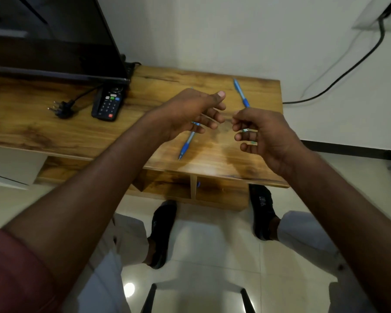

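Note:
Two blue pens lie on a wooden table (77,132). The left pen (186,145) points its tip at the near edge, and its middle is hidden under my left hand (190,111). That hand hovers over it with loosely curled fingers and the thumb up, gripping nothing I can see. The right pen (240,92) lies farther back, its near end hidden behind my right hand (266,136). The right hand's fingers are curled, and small silver and blue bits show between them. I cannot tell what they are.
A black TV screen (54,35) stands at the back left of the table. In front of it lie a black remote (107,105) and a loose plug (62,109) on a cable. A black cable (348,71) runs down the wall at right. My shoes (163,231) are on the tiled floor below.

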`<state>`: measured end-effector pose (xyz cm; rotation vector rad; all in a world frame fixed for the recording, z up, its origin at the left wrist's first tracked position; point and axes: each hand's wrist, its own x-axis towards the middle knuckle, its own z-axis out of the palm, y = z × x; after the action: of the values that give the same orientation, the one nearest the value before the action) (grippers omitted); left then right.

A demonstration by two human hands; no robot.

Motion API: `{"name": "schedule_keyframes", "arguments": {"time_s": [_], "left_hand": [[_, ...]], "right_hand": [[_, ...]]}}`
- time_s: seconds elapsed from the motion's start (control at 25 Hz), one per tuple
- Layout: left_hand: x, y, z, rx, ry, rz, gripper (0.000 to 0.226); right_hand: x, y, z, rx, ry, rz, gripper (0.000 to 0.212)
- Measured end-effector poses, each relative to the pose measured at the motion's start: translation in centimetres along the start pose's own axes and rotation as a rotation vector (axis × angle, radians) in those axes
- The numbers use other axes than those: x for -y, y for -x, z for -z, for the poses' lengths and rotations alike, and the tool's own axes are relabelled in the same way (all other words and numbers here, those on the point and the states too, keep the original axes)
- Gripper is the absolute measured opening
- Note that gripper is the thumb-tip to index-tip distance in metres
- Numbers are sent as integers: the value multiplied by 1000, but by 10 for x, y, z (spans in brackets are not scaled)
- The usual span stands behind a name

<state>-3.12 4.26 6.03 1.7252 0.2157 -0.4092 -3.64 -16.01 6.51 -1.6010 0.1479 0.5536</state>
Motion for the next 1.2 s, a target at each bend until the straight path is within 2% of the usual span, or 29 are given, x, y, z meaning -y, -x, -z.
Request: {"name": "schedule_keyframes", "arguments": {"time_s": [0.16,0.44,0.56,0.64,0.76,1.04,1.2], "left_hand": [[0,-5,-2,-27,191,60,40],[-1,-10,-13,-52,206,71,31],[1,-11,-13,-78,255,88,37],[1,-12,-9,-88,338,112,33],[2,-15,-6,-85,488,171,13],[5,-15,-11,-67,648,222,11],[6,-14,-11,-73,576,205,15]], "right_hand": [[4,-24,1,102,-40,28,15],[-5,-39,2,125,-70,-5,18],[-6,-42,-3,123,-56,1,19],[-7,-43,-5,92,-83,9,24],[-9,-45,-10,23,-148,71,28],[-12,-51,-27,-90,-139,273,21],[-14,-53,-28,-123,-136,298,15]]}}
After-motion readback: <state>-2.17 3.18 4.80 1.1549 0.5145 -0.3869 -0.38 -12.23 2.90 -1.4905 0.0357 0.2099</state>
